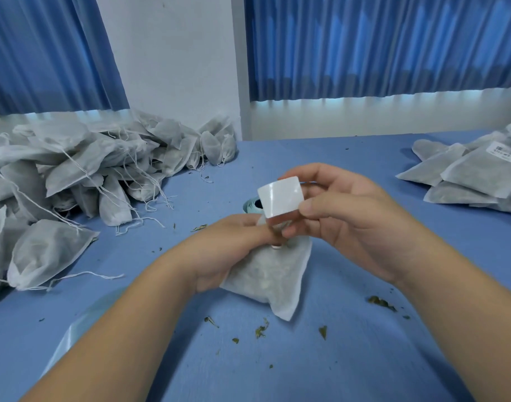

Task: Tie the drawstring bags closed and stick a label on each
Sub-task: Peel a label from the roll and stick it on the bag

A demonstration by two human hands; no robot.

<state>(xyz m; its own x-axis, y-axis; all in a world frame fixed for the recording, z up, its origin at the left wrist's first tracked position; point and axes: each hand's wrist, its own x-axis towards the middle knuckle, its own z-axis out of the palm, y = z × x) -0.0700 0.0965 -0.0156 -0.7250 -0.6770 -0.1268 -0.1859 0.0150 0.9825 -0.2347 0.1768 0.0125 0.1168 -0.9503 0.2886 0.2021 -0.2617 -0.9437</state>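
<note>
Bag top: the left hand (231, 248) and the label (279, 195) are covering the upper part of the bag (271, 280).
Teal object (250, 205): sitting mostly behind the label, too hidden to identify.
Left pile (60, 175): running off the left edge.
Right pile (474, 175): running off the right edge; the print on its sticker (505, 150) is showing too small to read.

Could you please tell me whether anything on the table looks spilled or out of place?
Yes: dried leaf bits lie scattered on the blue table around the bag that the left hand holds, probably spilled filling.

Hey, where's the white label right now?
Centre of the head view: the white label is pinched in the right hand, just above the drawstring bag that the left hand grips.
</note>
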